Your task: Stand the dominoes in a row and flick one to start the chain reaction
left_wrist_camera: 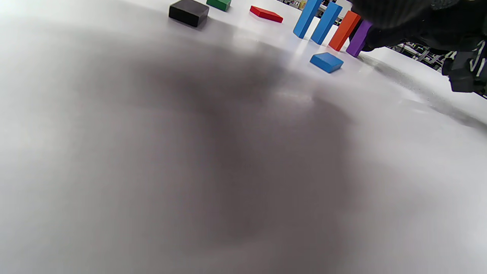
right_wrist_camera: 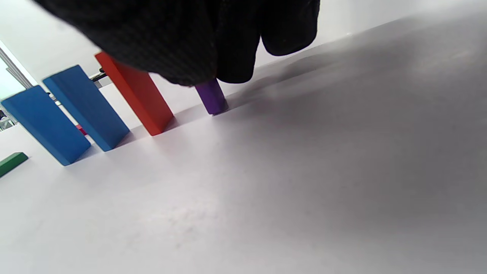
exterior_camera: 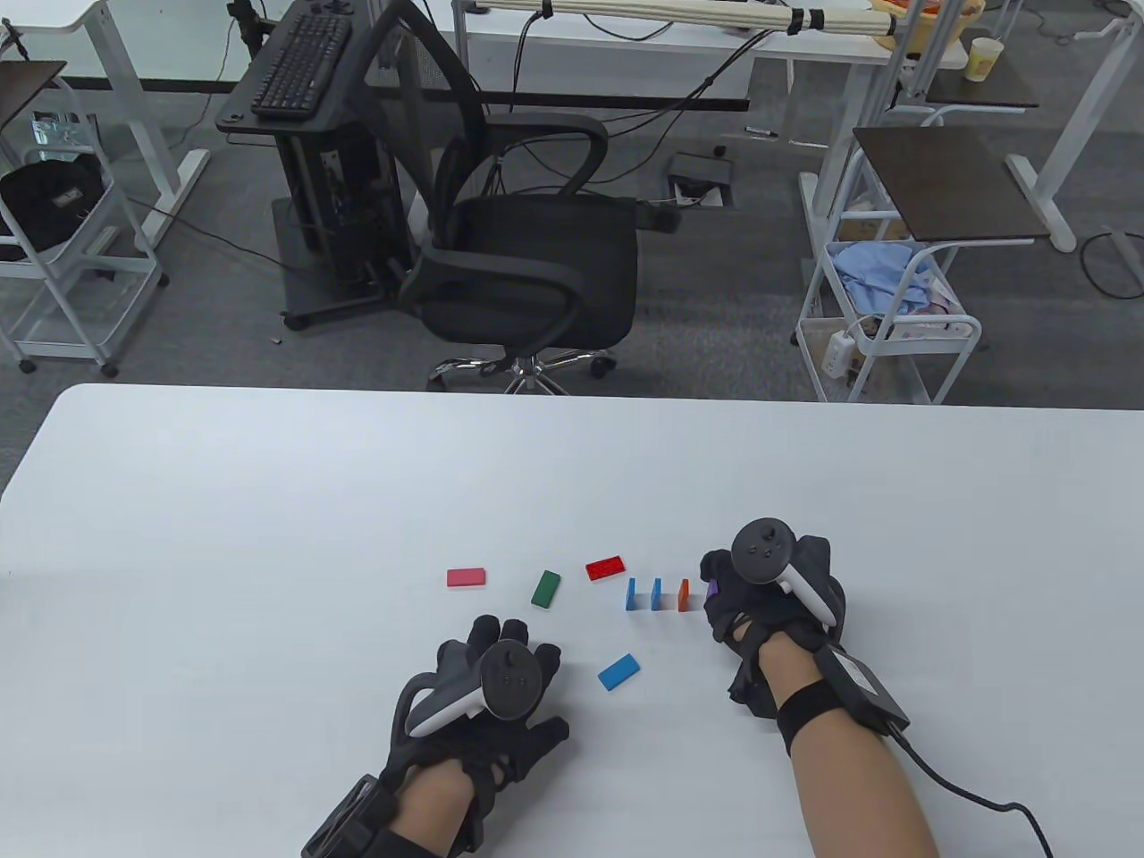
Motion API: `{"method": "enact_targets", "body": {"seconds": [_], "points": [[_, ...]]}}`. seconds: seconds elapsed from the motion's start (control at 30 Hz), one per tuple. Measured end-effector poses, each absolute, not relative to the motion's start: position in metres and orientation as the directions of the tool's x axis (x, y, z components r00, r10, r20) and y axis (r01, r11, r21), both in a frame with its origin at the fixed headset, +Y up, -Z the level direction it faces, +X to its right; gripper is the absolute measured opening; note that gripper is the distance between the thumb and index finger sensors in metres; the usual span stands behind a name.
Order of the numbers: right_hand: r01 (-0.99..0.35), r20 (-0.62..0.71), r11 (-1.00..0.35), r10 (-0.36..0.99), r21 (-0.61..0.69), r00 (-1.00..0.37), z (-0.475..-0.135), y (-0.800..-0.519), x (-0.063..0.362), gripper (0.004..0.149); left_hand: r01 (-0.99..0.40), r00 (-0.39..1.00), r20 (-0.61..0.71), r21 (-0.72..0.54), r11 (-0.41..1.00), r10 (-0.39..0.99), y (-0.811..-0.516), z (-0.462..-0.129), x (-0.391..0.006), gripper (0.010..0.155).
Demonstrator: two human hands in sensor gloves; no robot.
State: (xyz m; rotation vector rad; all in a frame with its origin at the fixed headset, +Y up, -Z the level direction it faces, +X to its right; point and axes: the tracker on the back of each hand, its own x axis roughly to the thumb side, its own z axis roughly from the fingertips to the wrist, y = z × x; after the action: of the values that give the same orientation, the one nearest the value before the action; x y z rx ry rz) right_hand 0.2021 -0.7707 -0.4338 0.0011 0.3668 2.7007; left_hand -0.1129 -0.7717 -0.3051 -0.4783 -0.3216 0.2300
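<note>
My right hand (exterior_camera: 773, 590) has its fingers (right_wrist_camera: 236, 57) closed around the top of a small purple domino block (right_wrist_camera: 212, 97), setting it on end on the white table (exterior_camera: 268, 536) at the right end of the row. Just to its left stand an orange domino (exterior_camera: 684, 594) and two blue dominoes (exterior_camera: 657, 594) (exterior_camera: 631, 594), all upright and evenly spaced, none touching. Still lying flat are a red domino (exterior_camera: 606, 567) just beyond the row, a green one (exterior_camera: 545, 588) and a pink one (exterior_camera: 466, 577) further left, and a blue one (exterior_camera: 618, 671) nearer to me. My left hand (exterior_camera: 487, 693) rests palm down on the table, near the flat blue piece, fingers relaxed and holding nothing. To place the purple block well, I judge I should keep its broad face parallel to the orange one's, match the gap between the others, and seat its base flat before letting go. The release matters most: I should ease my fingers straight up and away to the right, so a glove does not brush the orange domino and set the row off early. Then the flat pieces remain to be stood.
</note>
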Motion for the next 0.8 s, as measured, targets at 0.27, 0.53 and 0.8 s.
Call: {"method": "enact_targets", "body": {"seconds": [0.27, 0.53, 0.8], "points": [[-0.407, -0.054, -0.875, 0.408, 0.263, -0.912, -0.433, -0.77, 0.201, 0.055, -0.139, 0.925, 0.248, -0.484, 0.864, 0.288, -0.772, -0.305, -0.113, 0.08], [-0.403, -0.048, -0.871, 0.407, 0.279, -0.912, -0.429, -0.763, 0.205, 0.064, -0.139, 0.924, 0.249, -0.485, 0.863, 0.289, -0.772, -0.305, -0.113, 0.08], [-0.433, -0.059, -0.859, 0.434, 0.274, -0.899, -0.409, -0.736, 0.22, 0.067, -0.142, 0.924, 0.249, -0.483, 0.864, 0.291, -0.772, -0.305, -0.113, 0.08]]}}
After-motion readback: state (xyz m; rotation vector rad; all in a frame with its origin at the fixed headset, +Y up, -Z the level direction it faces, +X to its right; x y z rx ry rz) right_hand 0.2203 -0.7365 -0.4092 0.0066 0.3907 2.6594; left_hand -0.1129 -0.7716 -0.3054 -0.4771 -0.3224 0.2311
